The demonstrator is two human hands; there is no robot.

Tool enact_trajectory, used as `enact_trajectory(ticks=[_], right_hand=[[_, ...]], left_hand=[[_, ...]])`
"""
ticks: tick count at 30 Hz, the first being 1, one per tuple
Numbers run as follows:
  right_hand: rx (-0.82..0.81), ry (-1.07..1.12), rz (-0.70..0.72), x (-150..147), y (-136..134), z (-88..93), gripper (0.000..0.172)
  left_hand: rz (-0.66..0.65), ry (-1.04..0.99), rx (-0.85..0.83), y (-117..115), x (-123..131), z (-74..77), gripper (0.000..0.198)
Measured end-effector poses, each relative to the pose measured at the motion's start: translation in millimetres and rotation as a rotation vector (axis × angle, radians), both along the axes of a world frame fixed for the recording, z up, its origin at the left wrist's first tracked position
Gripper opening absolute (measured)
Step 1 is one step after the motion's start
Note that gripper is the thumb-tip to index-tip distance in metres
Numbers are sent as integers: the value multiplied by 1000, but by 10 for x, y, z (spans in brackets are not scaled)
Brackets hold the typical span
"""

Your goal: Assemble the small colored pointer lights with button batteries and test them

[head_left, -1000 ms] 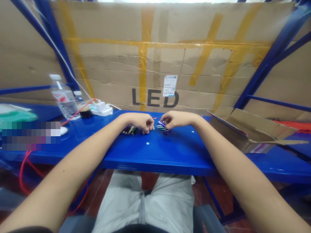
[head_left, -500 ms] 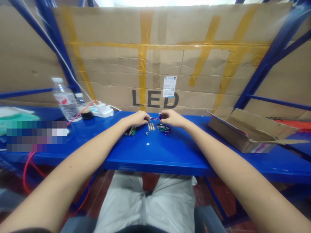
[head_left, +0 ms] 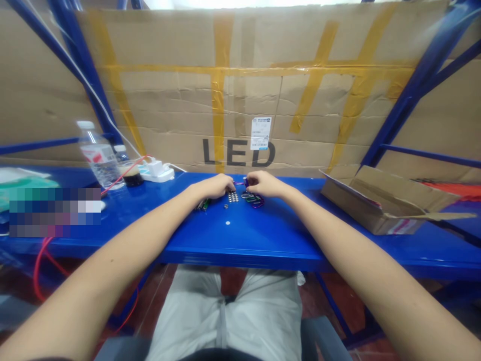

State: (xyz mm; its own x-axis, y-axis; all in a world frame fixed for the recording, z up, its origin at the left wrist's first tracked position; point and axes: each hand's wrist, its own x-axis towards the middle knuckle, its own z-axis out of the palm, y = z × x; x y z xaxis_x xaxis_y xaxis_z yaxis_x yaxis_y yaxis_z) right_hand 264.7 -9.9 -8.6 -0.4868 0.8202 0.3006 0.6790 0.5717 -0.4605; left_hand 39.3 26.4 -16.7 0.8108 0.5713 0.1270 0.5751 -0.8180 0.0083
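My left hand [head_left: 221,186] is closed in a pinch at the left end of a slim, shiny purple piece [head_left: 239,183] just above the blue table. My right hand [head_left: 261,183] closes its fingers around the purple end on the other side, and a dark part shows at its fingertips. Below, small round silver pieces [head_left: 233,197] lie in a tidy grid. Several coloured carabiners [head_left: 254,200] rest under my right hand. Beside my left wrist lie slim dark and green tubes [head_left: 203,204], partly covered. A lone small silver piece [head_left: 226,206] sits nearer me.
A white round spot [head_left: 227,223] marks the blue table [head_left: 255,240]. At right stands an open cardboard box [head_left: 353,205]. A water bottle [head_left: 98,155], a cup of dark liquid [head_left: 132,175] and a white power strip [head_left: 158,173] stand left. A large cardboard sheet [head_left: 169,115] backs the table.
Both hands stay around the purple piece, with only small finger shifts. My left hand sits slightly further right over the tubes, covering more of them. The whole view has shifted slightly.
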Motion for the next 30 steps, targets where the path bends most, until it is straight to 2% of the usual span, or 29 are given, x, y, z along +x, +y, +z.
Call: enact_trajectory(ticks=[11, 17, 24, 30], right_hand=[[-19, -29, 7, 11, 2, -7, 6], [-30, -48, 0, 2, -13, 8, 5], [-44, -58, -11, -11, -41, 27, 5], [-41, -54, -4, -5, -26, 20, 5]], left_hand=[[50, -24, -16, 64, -13, -55, 45], [124, -72, -65, 115, -104, -44, 38], [47, -93, -33, 148, -145, 1, 46], [85, -43, 10, 153, -139, -10, 44]])
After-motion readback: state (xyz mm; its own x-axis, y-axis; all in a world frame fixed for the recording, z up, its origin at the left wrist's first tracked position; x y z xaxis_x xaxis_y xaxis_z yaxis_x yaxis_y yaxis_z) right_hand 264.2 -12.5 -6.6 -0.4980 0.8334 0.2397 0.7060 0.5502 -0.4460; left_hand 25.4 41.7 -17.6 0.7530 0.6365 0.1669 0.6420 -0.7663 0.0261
